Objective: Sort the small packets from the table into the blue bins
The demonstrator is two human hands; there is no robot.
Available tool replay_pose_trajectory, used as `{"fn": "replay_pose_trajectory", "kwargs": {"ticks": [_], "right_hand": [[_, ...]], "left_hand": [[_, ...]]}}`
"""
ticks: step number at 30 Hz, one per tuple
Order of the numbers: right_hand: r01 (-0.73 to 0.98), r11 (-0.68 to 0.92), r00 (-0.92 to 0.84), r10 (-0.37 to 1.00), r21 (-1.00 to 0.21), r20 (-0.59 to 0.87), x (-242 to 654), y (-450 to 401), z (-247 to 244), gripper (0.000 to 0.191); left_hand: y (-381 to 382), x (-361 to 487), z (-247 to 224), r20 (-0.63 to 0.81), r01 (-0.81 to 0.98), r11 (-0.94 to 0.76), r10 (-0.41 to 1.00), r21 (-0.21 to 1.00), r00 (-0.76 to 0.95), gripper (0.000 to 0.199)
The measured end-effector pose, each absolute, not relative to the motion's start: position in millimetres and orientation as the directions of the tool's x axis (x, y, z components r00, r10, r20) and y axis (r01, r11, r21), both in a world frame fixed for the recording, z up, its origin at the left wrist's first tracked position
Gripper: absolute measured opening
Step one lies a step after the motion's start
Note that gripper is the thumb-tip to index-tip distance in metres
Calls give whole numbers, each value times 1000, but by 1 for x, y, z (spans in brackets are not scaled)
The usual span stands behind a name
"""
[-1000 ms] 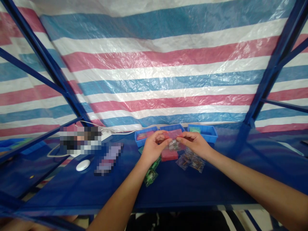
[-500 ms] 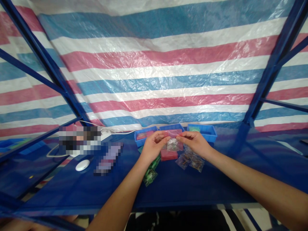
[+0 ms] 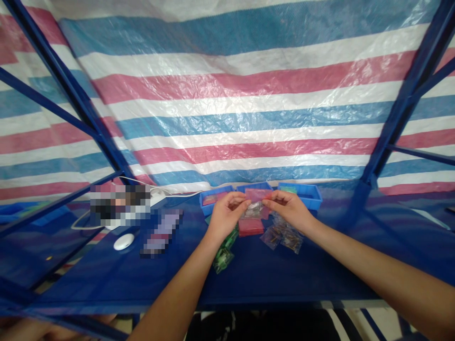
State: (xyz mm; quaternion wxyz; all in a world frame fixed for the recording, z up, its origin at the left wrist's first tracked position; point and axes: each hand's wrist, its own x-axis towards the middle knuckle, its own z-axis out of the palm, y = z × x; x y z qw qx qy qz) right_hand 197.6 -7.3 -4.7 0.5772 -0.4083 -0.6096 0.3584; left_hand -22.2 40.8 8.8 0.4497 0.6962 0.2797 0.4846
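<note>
Between both hands hangs a small pink plastic bag (image 3: 256, 194) with something pale or silvery inside. My left hand (image 3: 229, 213) pinches its left side, and my right hand (image 3: 286, 208) pinches the right side. Just below the bag lies a stack of pink bags (image 3: 250, 227) on the blue table. Green packets (image 3: 223, 255) lie beside my left wrist. Under and in front of my right hand are clear packets (image 3: 284, 237) holding brownish pieces, too small to name.
Behind the hands stand a left blue bin (image 3: 204, 206) with pink bags, a middle blue bin (image 3: 241, 186), and a right blue bin (image 3: 313, 204) with something green. To the left are a white oval object (image 3: 123, 242), a blurred-out item (image 3: 163, 232) and cables (image 3: 83, 226).
Both hands keep their pinch on the pink bag and have barely moved. The whole view has shifted very slightly.
</note>
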Motion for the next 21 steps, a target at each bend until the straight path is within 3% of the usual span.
{"fn": "replay_pose_trajectory", "kwargs": {"ticks": [8, 15, 21], "right_hand": [[220, 470, -41, 880, -855, 473, 198, -9, -4, 29], [249, 411, -59, 910, -877, 410, 201, -5, -11, 30], [231, 409, -56, 911, -883, 408, 203, -2, -12, 28]], "left_hand": [[41, -25, 9, 433, 141, -512, 820, 847, 375, 34], [39, -26, 12, 406, 144, -505, 806, 851, 430, 29], [39, -23, 8, 406, 121, -493, 812, 861, 420, 39]]}}
